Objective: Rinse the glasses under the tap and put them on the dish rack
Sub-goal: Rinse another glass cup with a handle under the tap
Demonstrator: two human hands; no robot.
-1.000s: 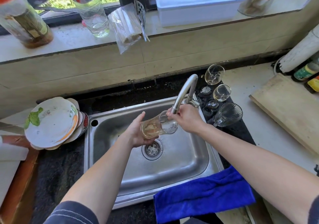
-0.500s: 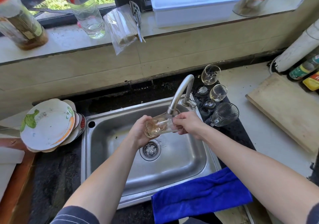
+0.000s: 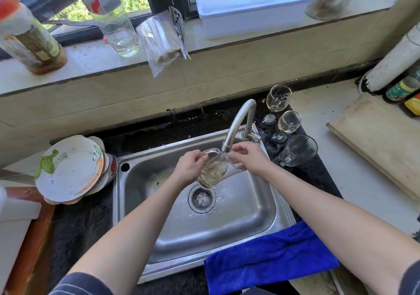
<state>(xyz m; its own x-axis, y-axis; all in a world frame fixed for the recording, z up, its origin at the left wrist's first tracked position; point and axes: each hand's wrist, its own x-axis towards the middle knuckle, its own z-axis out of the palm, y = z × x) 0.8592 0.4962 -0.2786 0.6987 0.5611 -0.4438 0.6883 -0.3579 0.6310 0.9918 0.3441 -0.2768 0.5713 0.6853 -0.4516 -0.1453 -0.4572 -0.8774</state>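
Note:
A clear tumbler (image 3: 213, 169) hangs over the steel sink (image 3: 250, 208), right under the spout of the curved tap (image 3: 238, 122). Water runs into the tumbler and spills down to the drain (image 3: 201, 198). My left hand (image 3: 189, 168) grips the tumbler's left side. My right hand (image 3: 248, 158) holds its right side near the rim, fingers curled round the glass. To the right of the tap, on the dark counter strip, stand two stemmed glasses (image 3: 277, 98) (image 3: 288, 122) and a glass cup (image 3: 300, 150) lying on its side.
Stacked plates (image 3: 68, 169) lean left of the sink. A blue cloth (image 3: 270, 256) drapes over the sink's front right edge. A wooden board (image 3: 381, 140) lies at the right. Bottles (image 3: 113, 15), a plastic bag and a white box (image 3: 252, 6) line the window sill.
The tumbler has turned from lying sideways to mouth-up under the spout, and water now flows through it. Both hands shifted slightly with it.

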